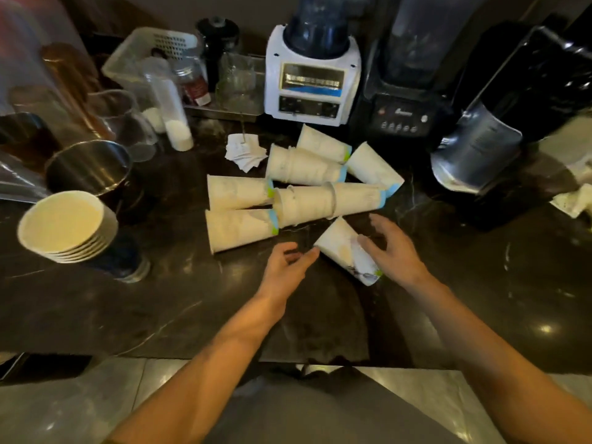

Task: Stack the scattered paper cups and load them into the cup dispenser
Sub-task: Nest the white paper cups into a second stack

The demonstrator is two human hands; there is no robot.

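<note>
On the dark marble table a white paper cup lies on its side; the right hand touches it with spread fingers, and the left hand beside it is loosely open.

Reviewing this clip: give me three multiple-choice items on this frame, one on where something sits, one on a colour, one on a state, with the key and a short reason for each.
1. Where is the white blender base?
A. Behind the scattered white paper cups
B. At the counter's near edge
C. On the floor

2. What colour is the countertop?
A. White
B. Dark marbled
C. Red

3. How does the nearest paper cup lie?
A. Upright, untouched
B. On its side between both hands
C. Crushed flat

Key: 1 A, it stands at the back beyond the cups. 2 B, dark stone with pale veins. 3 B, it lies tipped; the right hand touches it, the left hand reaches its rim.
</note>
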